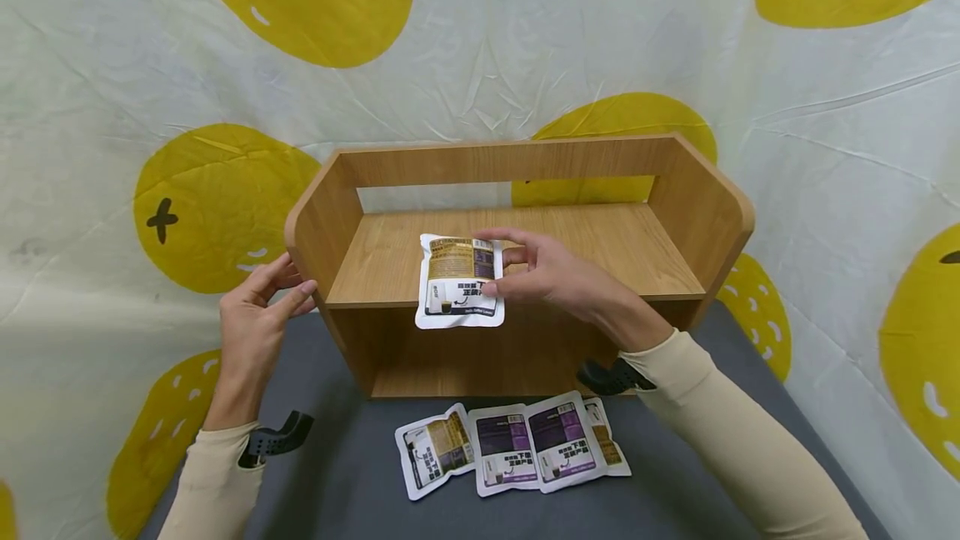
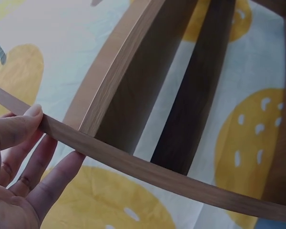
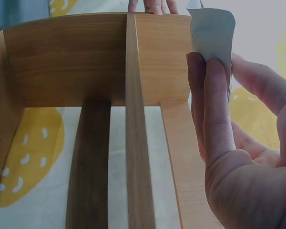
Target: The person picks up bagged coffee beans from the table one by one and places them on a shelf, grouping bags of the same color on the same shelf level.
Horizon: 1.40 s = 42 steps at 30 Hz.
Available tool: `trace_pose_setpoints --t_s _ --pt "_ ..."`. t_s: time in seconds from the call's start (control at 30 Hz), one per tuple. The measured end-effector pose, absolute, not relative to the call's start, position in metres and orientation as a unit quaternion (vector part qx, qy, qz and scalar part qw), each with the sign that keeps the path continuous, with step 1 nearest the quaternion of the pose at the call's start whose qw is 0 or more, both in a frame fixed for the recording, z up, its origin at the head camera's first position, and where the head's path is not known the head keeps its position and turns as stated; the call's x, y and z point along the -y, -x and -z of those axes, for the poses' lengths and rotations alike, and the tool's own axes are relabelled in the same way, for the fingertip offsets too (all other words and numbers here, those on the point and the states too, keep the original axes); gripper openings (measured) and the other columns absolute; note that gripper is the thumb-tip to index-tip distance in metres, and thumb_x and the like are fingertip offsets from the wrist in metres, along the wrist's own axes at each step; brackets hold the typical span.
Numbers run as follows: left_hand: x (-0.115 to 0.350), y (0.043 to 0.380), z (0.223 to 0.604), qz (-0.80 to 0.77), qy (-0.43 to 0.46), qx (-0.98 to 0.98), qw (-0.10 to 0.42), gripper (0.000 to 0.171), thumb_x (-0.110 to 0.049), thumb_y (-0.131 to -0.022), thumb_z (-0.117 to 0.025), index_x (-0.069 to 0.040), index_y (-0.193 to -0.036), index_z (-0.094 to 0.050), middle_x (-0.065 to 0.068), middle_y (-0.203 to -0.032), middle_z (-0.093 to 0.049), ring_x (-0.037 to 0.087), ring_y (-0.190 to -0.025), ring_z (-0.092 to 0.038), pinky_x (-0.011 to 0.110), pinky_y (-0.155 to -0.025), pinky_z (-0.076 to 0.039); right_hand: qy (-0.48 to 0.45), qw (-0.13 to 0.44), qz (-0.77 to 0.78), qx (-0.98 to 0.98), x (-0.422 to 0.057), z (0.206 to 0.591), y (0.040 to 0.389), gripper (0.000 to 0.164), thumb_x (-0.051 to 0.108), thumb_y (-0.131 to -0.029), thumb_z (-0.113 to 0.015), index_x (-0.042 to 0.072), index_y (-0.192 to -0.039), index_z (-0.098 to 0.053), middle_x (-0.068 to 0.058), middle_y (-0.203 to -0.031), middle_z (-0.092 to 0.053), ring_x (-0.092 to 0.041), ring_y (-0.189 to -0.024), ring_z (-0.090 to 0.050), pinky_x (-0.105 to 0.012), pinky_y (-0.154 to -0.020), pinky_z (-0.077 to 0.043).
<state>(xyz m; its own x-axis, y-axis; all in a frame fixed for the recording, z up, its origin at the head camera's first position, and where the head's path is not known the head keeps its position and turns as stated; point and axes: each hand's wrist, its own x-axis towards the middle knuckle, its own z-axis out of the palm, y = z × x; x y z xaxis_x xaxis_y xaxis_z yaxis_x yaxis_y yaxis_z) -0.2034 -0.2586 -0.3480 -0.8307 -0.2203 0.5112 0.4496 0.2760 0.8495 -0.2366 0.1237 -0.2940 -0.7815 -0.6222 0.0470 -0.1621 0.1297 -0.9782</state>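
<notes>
Your right sleeve (image 1: 750,432) lies nearest, with the grey table (image 1: 337,473) and wooden shelf (image 1: 547,221) beyond.
The shelf stands mainly between your hands, which are well apart: your left hand (image 1: 258,307) grips the edge of its side panel, your right hand (image 1: 551,273) pinches a pouch. Four other pouches (image 1: 507,448) lie nearer you than your right hand, some overlapping. The held pouch (image 1: 457,282), gold and white, sits at your right fingertips; its height above the upper board is hard to judge.
</notes>
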Motion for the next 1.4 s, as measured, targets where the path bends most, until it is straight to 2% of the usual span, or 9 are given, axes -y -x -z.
trace_pose_setpoints --t_s 0.2,0.33,0.53,0.73,1.1,1.4 --pt "0.262 0.206 0.347 0.604 0.097 0.745 0.266 0.051 0.004 -0.088 -0.074 -0.013 -0.136 -0.067 0.005 -0.113 -0.067 0.015 -0.099 -0.069 0.027 -0.072 -0.063 0.289 0.193 0.596 -0.724 -0.117 0.285 0.246 0.070 0.004 -0.092 -0.074 0.020 -0.153 -0.045 -0.022 -0.126 -0.060 -0.034 -0.103 -0.069 -0.045 -0.087 -0.063" --pt "0.266 0.208 0.348 0.627 0.120 0.728 0.250 0.050 0.006 -0.089 -0.073 -0.009 -0.137 -0.066 0.007 -0.112 -0.065 0.015 -0.098 -0.069 0.029 -0.071 -0.063 0.301 0.199 0.597 -0.717 -0.113 0.281 0.252 0.069 0.002 -0.092 -0.073 0.017 -0.153 -0.045 -0.023 -0.124 -0.062 -0.035 -0.103 -0.070 -0.048 -0.088 -0.063" --pt "0.274 0.213 0.350 0.642 0.159 0.712 0.235 0.051 0.010 -0.089 -0.070 -0.003 -0.138 -0.063 0.007 -0.113 -0.065 0.014 -0.097 -0.069 0.031 -0.072 -0.063 0.295 0.215 0.597 -0.715 -0.107 0.275 0.261 0.072 0.002 -0.092 -0.073 0.013 -0.155 -0.041 -0.024 -0.122 -0.063 -0.034 -0.102 -0.071 -0.049 -0.089 -0.063" --pt "0.281 0.216 0.351 0.650 0.183 0.703 0.226 0.051 0.013 -0.090 -0.067 0.001 -0.139 -0.060 0.007 -0.114 -0.065 0.013 -0.097 -0.069 0.032 -0.071 -0.063 0.268 0.221 0.595 -0.725 -0.103 0.267 0.271 0.071 0.005 -0.092 -0.074 0.017 -0.155 -0.042 -0.022 -0.124 -0.064 -0.032 -0.102 -0.071 -0.046 -0.091 -0.062" --pt "0.283 0.219 0.350 0.649 0.184 0.704 0.223 0.050 0.012 -0.091 -0.067 0.000 -0.139 -0.060 0.006 -0.113 -0.066 0.014 -0.095 -0.068 0.032 -0.071 -0.063 0.229 0.237 0.608 -0.723 -0.088 0.262 0.293 0.071 -0.004 -0.092 -0.070 0.014 -0.155 -0.042 -0.024 -0.123 -0.063 -0.029 -0.102 -0.069 -0.043 -0.093 -0.061" --pt "0.283 0.218 0.350 0.653 0.191 0.698 0.222 0.051 0.014 -0.090 -0.066 0.002 -0.139 -0.059 0.006 -0.113 -0.066 0.014 -0.095 -0.069 0.033 -0.071 -0.063 0.217 0.244 0.602 -0.729 -0.069 0.260 0.311 0.072 -0.006 -0.091 -0.071 0.012 -0.154 -0.042 -0.024 -0.120 -0.065 -0.026 -0.099 -0.068 -0.046 -0.097 -0.059"
